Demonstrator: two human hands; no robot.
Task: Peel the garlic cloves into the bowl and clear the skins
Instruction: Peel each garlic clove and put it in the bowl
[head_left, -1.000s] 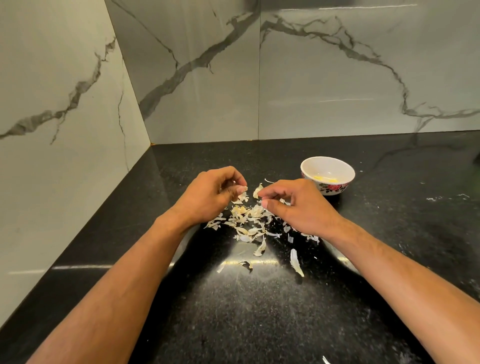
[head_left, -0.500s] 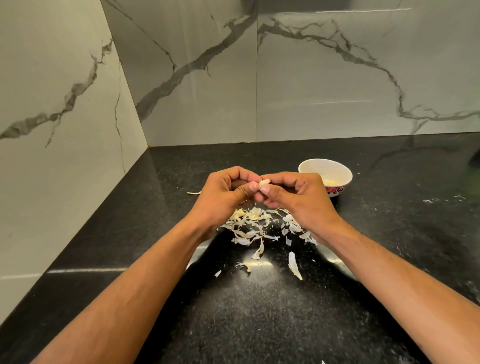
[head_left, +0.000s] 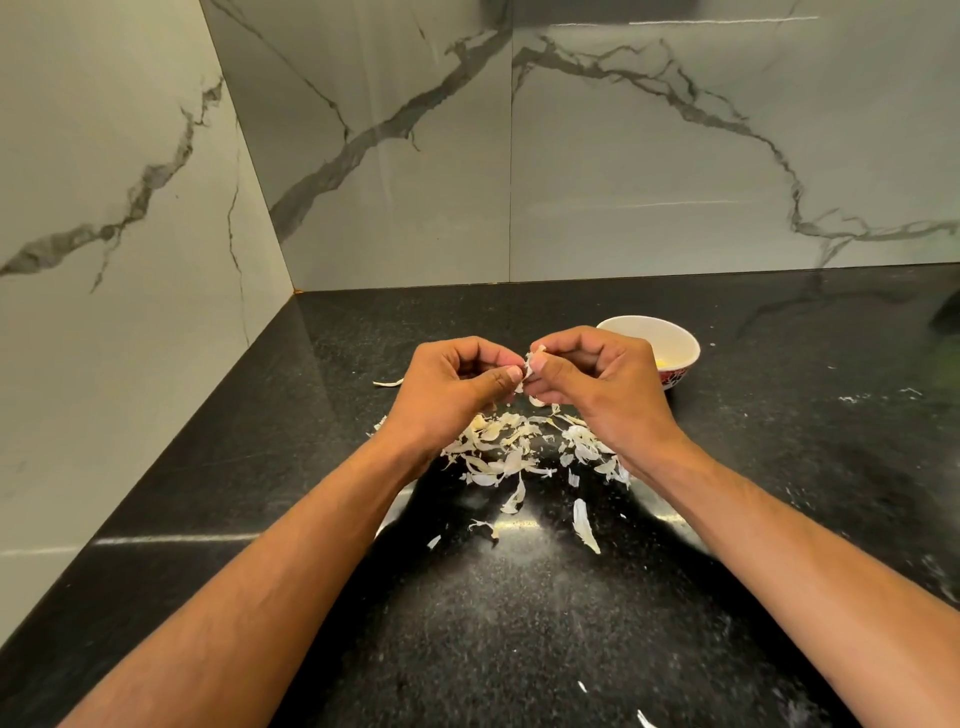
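In the middle of the frame the left hand (head_left: 452, 389) and right hand (head_left: 597, 379) pinch one garlic clove (head_left: 531, 364) between curled fingers, its skin partly on. The bowl (head_left: 670, 338) behind already holds something yellowish, probably peeled cloves, while the skins (head_left: 511, 452) lie scattered on the worktop (head_left: 779, 493), so clearing is not yet done.

Both forearms extended forward, converging at centre. Left hand (head_left: 451, 387) and right hand (head_left: 597, 382) raised side by side, knuckles up, fingers curled, thumbs and fingertips meeting to pinch a garlic clove (head_left: 531, 364) between them.
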